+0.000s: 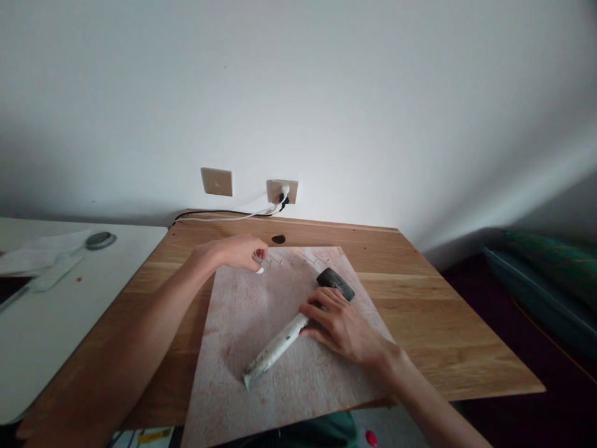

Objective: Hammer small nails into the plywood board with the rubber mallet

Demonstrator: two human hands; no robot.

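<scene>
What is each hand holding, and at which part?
Right hand: laid over the hammer handle just below the head, grip unclear. Left hand: fingertips pinched at the nails on the board; anything held is too small to tell.

- The right side of the desk (443, 323), from the board (233, 323) out to the edge, is bare wood and open to pass.
- A hammer (282, 341) lies slantwise across the board's middle with the right grip (338, 323) laid flat over its handle; together they bar the straight way from near to far.
- Small nails (303, 261) stand in a row along the board's far edge, with the left grip (242, 252) bunched at the row's left end.
- The left forearm crosses the wood strip left of the board.
- The board's near-left part is bare.
- The wall (373, 124) closes the back, and cables (219, 218) run along the desk's rear edge.
</scene>
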